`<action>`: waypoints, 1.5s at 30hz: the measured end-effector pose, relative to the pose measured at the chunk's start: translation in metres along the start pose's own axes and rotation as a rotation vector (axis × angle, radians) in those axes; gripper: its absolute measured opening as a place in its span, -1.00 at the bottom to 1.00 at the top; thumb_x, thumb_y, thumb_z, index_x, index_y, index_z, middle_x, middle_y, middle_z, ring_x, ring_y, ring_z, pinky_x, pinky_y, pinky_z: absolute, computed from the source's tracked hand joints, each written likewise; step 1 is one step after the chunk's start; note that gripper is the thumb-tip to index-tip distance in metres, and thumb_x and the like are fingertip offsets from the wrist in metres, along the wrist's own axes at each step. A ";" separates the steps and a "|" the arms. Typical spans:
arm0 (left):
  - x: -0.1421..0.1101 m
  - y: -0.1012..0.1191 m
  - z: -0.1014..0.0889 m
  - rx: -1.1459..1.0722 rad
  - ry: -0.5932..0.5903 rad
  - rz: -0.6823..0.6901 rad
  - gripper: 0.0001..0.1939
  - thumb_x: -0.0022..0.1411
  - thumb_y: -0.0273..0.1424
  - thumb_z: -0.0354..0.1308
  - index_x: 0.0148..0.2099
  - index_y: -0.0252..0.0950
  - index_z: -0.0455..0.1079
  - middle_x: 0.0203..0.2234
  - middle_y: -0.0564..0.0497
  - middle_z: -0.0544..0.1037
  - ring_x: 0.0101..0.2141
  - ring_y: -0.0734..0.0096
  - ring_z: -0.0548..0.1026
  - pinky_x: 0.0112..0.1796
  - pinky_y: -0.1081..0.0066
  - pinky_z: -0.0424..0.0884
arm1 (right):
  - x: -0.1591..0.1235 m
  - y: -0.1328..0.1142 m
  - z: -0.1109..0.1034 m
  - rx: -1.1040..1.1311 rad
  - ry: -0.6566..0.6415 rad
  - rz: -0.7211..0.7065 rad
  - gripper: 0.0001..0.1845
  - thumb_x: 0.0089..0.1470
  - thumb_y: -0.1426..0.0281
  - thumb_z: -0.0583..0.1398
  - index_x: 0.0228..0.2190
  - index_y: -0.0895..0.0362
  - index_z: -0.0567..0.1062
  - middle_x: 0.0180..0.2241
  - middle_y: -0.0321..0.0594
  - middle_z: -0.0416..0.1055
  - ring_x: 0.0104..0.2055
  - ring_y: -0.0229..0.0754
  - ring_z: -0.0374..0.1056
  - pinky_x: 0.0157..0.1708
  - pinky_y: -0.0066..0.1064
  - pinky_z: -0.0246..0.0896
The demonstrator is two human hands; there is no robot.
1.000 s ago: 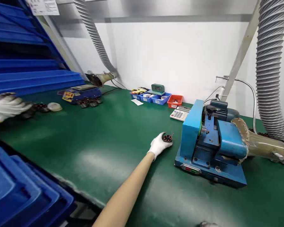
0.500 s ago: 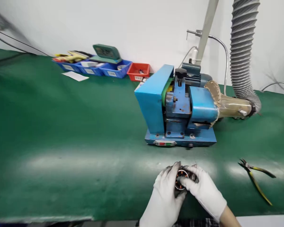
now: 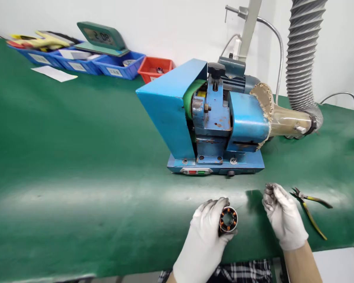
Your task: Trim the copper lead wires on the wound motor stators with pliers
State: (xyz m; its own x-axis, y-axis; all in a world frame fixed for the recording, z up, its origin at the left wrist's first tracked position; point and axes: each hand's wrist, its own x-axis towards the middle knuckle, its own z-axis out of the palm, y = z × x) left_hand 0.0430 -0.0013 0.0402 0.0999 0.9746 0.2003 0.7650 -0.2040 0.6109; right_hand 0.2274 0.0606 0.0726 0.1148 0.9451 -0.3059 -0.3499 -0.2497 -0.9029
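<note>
My left hand [image 3: 205, 232], in a white glove, is wrapped round a small round motor stator [image 3: 228, 219] with copper windings, its open end facing me, held just above the green bench mat [image 3: 76, 157]. A thin wire runs from the stator toward my right hand [image 3: 281, 214]. That gloved hand is to the right, its fingertips pinched together near the wire's end. Directly behind both hands stands a blue bench machine [image 3: 206, 118] with red and green buttons on its base.
Yellow-handled pliers [image 3: 311, 204] lie on the mat just right of my right hand. A ribbed grey hose [image 3: 303, 59] joins the machine's right end. Blue bins [image 3: 85, 63], a red bin [image 3: 155, 68] and a green clock [image 3: 102, 37] stand along the back wall.
My view swung from the left of the bench to the machine. Both hands came together on the stator near the front edge, then my right hand drew away to the right.
</note>
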 end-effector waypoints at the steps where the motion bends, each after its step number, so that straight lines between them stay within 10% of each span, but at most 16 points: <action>1: 0.000 0.000 -0.001 -0.004 0.003 0.004 -0.21 -0.10 -0.58 0.33 0.13 -0.22 0.03 -0.07 -0.16 0.45 -0.05 -0.03 0.40 -0.07 0.00 0.36 | 0.000 0.000 -0.003 -0.015 -0.010 0.003 -0.71 -0.18 0.18 0.35 -0.42 0.07 0.51 -0.49 -0.34 0.44 -0.57 -0.36 0.27 -0.60 -0.55 0.20; 6: -0.002 0.001 -0.002 0.021 0.023 0.034 -0.21 -0.08 -0.59 0.26 0.17 -0.28 -0.01 -0.06 -0.22 0.44 -0.04 -0.07 0.39 -0.08 -0.02 0.36 | -0.021 0.029 0.009 -0.409 -0.220 0.049 -0.52 -0.35 0.41 0.39 -0.26 0.17 0.53 -0.41 -0.20 0.49 -0.50 -0.19 0.38 -0.49 -0.38 0.34; 11: 0.001 0.001 -0.001 0.026 0.031 0.037 -0.22 -0.10 -0.58 0.30 0.14 -0.30 0.03 -0.11 -0.22 0.48 -0.09 -0.03 0.43 -0.11 0.01 0.40 | -0.026 0.044 0.029 -0.661 -0.234 -0.196 -0.64 -0.15 0.47 0.27 -0.21 0.12 0.53 -0.33 -0.16 0.52 -0.30 -0.09 0.45 -0.27 -0.31 0.39; 17: 0.004 0.005 -0.005 0.019 0.013 0.029 -0.25 -0.14 -0.47 0.39 0.07 -0.27 0.10 -0.14 -0.16 0.50 -0.11 -0.03 0.44 -0.11 -0.01 0.40 | -0.010 0.029 0.015 -0.744 -0.400 -0.375 -0.85 -0.03 0.49 0.19 -0.53 0.07 0.54 -0.49 -0.25 0.52 -0.40 -0.19 0.44 -0.35 -0.41 0.38; 22: 0.007 0.009 -0.009 -0.024 -0.006 -0.004 -0.30 -0.19 -0.49 0.41 0.00 -0.25 0.18 -0.16 -0.09 0.52 -0.12 0.01 0.45 -0.09 -0.02 0.38 | -0.003 0.012 -0.010 -0.887 -0.463 -0.446 -0.84 -0.01 0.51 0.21 -0.48 0.03 0.57 -0.47 -0.28 0.51 -0.41 -0.22 0.44 -0.36 -0.45 0.37; 27: 0.009 0.009 -0.009 -0.069 -0.031 -0.015 -0.33 -0.19 -0.49 0.41 -0.01 -0.24 0.21 -0.16 -0.07 0.52 -0.12 0.05 0.45 -0.05 -0.02 0.35 | -0.006 -0.017 -0.016 -0.994 -0.265 -0.661 -0.89 0.07 0.45 0.20 -0.33 0.04 0.51 -0.35 -0.21 0.49 -0.30 -0.17 0.44 -0.26 -0.39 0.35; 30: 0.008 0.008 -0.008 -0.067 -0.020 -0.002 -0.35 -0.13 -0.52 0.36 0.02 -0.24 0.19 -0.13 -0.09 0.51 -0.10 0.04 0.44 -0.04 -0.03 0.34 | -0.022 -0.022 0.000 -1.264 -0.485 -0.766 -0.72 0.10 0.45 0.15 -0.11 0.06 0.42 -0.16 -0.11 0.50 -0.26 -0.10 0.47 -0.28 -0.33 0.38; 34: 0.006 0.008 -0.007 -0.066 -0.014 0.025 -0.34 -0.13 -0.52 0.34 0.04 -0.26 0.17 -0.12 -0.12 0.50 -0.09 0.03 0.44 -0.03 -0.05 0.34 | -0.036 -0.011 0.018 -1.660 -0.652 -0.582 -0.61 0.08 0.52 0.07 -0.02 0.13 0.34 -0.20 -0.03 0.53 -0.45 -0.06 0.48 -0.48 -0.32 0.34; 45: 0.023 0.000 -0.023 -0.112 -0.184 0.166 -0.31 -0.18 -0.40 0.43 0.00 -0.22 0.20 -0.18 -0.05 0.53 -0.15 0.14 0.48 0.00 0.01 0.32 | -0.013 -0.025 0.013 -1.596 -0.860 -0.417 -0.68 0.07 0.60 0.04 -0.25 0.05 0.48 -0.47 -0.28 0.40 -0.47 -0.22 0.33 -0.46 -0.45 0.16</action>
State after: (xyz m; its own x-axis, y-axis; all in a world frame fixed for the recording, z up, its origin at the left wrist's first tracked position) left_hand 0.0304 0.0194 0.0623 0.3397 0.9253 0.1688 0.6543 -0.3614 0.6643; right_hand 0.2227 0.0572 0.1033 -0.6691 0.6963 -0.2598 0.7275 0.5423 -0.4203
